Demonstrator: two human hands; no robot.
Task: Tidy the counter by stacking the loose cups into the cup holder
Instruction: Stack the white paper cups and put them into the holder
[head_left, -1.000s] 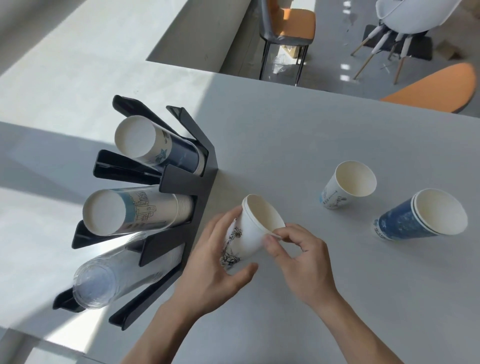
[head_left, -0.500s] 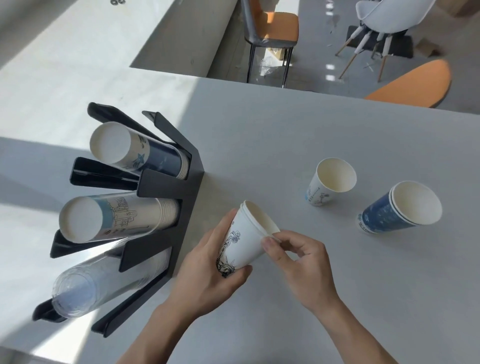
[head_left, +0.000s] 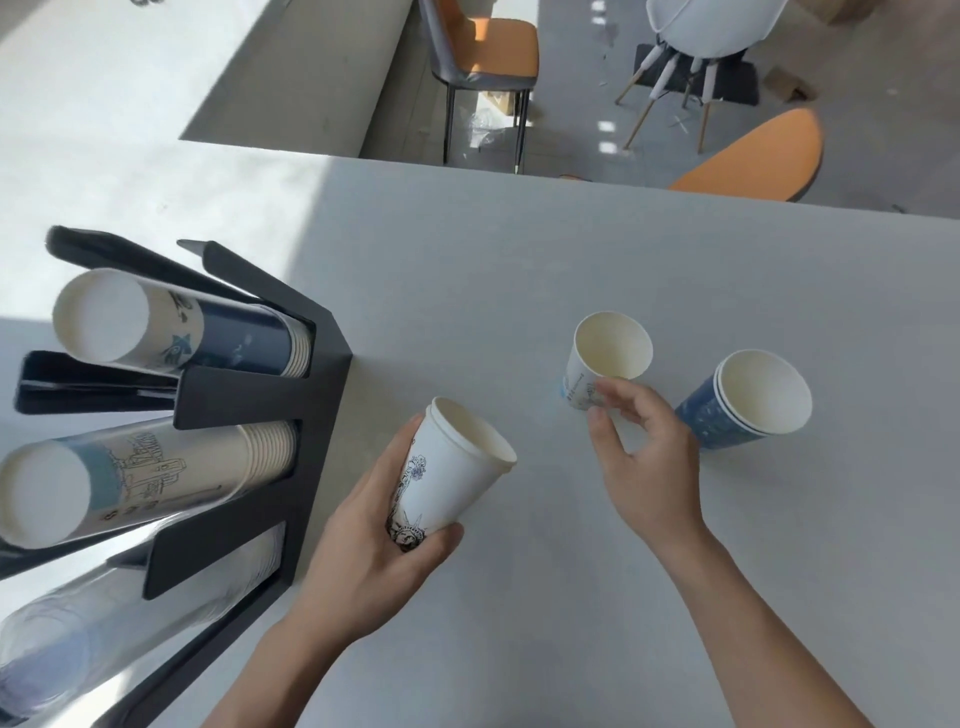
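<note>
My left hand (head_left: 374, 545) grips a white paper cup with a black drawing (head_left: 449, 473), tilted, mouth up and to the right, just right of the black cup holder (head_left: 260, 400). The holder carries three lying stacks: blue-and-white cups (head_left: 208, 338) at the top, white sketch-printed cups (head_left: 145, 478) in the middle, clear plastic cups (head_left: 104, 623) at the bottom. My right hand (head_left: 644, 467) reaches to a small white cup (head_left: 608, 358) standing on the counter; its fingertips are at the cup's lower side with fingers spread. A blue cup stack (head_left: 743, 410) stands further right.
The grey counter (head_left: 519, 270) ends at a far edge, beyond which stand an orange-seated chair (head_left: 493, 52), a white chair (head_left: 701, 31) and an orange round seat (head_left: 753, 161). Bright sunlight falls on the counter's left part.
My right hand let go of the white cup's rim and moved right and away to the small white cup. My left hand keeps holding the drawn cup alone.
</note>
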